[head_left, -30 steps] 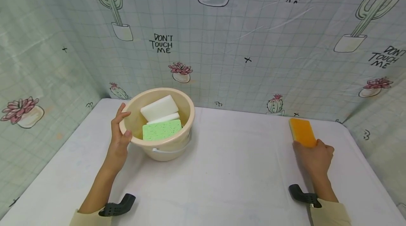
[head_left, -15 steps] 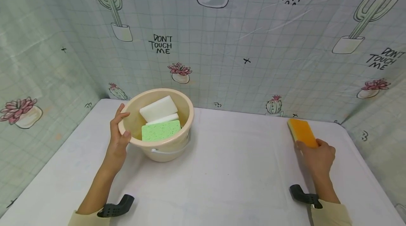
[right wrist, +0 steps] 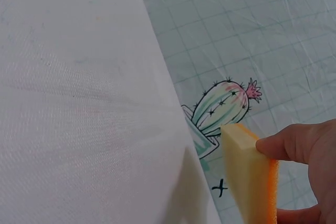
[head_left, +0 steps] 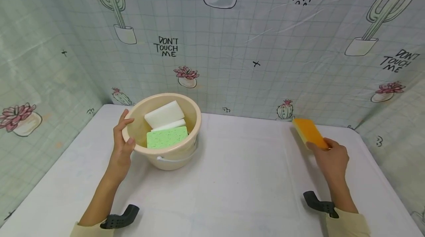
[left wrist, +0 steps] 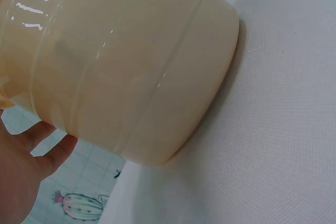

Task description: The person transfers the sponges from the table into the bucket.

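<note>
At the left of the table stands a cream bucket (head_left: 172,154), tilted a little, its white handle (head_left: 176,160) hanging on the front. My left hand (head_left: 122,152) grips its rim, thumb at the front edge; in the left wrist view fingers touch the bucket's side (left wrist: 131,66). Inside lie a green sponge (head_left: 167,137) and white blocks (head_left: 164,114) that look like sponges. On the right my right hand (head_left: 332,159) pinches an orange sponge (head_left: 310,133) by its near end. The right wrist view shows that sponge's pale yellow layer (right wrist: 244,171), held off the table.
A white cloth covers the table (head_left: 239,178). Behind it and at both sides hangs a grid-patterned curtain (head_left: 229,52) printed with cacti. Black wrist cameras (head_left: 121,217) sit on both forearms.
The right hand has lifted the orange sponge off the table and tilted it, shifting slightly left. The left hand keeps its hold on the bucket; the head view has shifted slightly.
</note>
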A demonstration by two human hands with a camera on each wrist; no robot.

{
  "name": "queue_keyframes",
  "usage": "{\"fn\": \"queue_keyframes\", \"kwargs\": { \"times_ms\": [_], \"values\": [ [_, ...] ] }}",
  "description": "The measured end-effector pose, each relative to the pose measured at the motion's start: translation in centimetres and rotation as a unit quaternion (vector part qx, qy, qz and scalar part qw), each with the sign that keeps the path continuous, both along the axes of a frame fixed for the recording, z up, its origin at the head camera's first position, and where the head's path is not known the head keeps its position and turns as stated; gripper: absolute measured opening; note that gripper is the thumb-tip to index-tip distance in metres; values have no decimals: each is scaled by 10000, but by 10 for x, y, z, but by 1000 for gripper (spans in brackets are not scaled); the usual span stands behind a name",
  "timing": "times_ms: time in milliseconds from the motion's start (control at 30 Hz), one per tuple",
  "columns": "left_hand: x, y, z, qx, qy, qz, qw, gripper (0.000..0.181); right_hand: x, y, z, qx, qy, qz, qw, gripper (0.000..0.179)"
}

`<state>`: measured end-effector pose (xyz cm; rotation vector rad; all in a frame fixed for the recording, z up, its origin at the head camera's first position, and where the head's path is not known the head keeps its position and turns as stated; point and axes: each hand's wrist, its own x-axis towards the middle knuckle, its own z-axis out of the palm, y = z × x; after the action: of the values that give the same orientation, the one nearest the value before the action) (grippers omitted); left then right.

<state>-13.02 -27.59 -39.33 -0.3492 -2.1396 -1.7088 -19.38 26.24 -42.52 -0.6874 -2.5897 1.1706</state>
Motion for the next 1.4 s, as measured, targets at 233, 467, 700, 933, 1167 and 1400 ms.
{"fn": "queue_keyframes", "kwargs": {
  "times_ms": [233,467,700,933,1167,1400],
  "values": [
    [1,0,0,-57,-34,51,10000,51,-17,22,-34,340,352,178,9986,78],
    [0,0,1,58,22,-13,10000,50,-33,29,-58,790,645,319,9943,76],
    [-1,-1,0,189,56,-124,9997,49,-36,27,-57,792,787,512,9924,71],
    [-1,0,0,211,48,-102,9997,50,-21,5,-34,768,864,610,9914,66],
    [-1,1,-1,237,61,-132,9996,49,3,-29,12,564,957,968,9891,61],
    [-1,1,-2,59,22,-23,10000,50,-1,-24,15,488,866,1060,9894,64]
  ]
}}
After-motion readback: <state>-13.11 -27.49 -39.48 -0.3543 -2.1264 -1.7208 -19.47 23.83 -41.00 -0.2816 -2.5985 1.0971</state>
